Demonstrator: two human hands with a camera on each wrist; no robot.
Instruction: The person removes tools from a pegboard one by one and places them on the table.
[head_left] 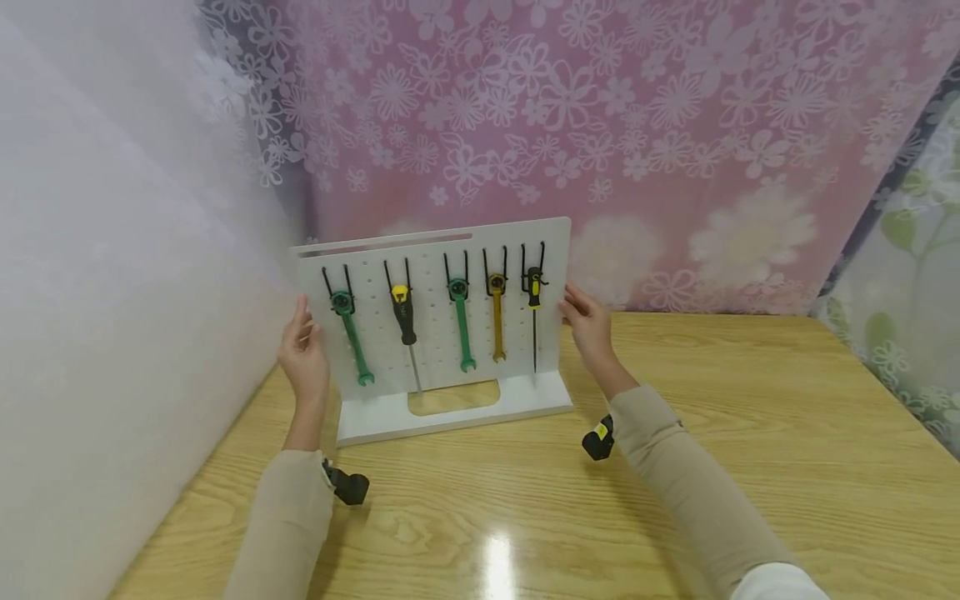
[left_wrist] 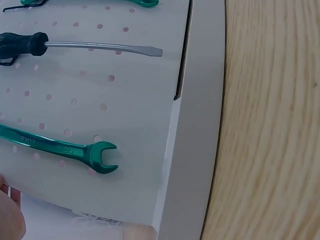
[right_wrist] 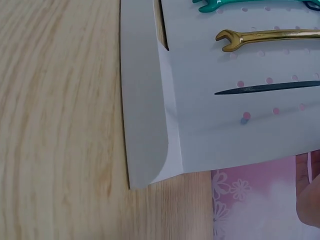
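A white pegboard stand [head_left: 442,433] stands slightly askew on the table, with tools hanging from black hooks. My left hand [head_left: 306,367] holds its left edge, and my right hand [head_left: 591,327] holds the right edge, fingers reaching partly behind it. From left to right hang a green wrench [head_left: 354,342], a black-and-yellow screwdriver [head_left: 405,321], a second green wrench [head_left: 462,329], a gold wrench [head_left: 498,325] and a small screwdriver [head_left: 535,300]. Close by in the left wrist view is the first green wrench's open end [left_wrist: 102,157]. Only part of each hand appears in the wrist views.
The wood-grain table [head_left: 465,508] extends in front of the stand and to its right. A pale wall [head_left: 135,275] rises close on the left, and a pink flowered curtain [head_left: 637,125] hangs behind. Both sleeves carry a small black wrist camera [head_left: 351,487].
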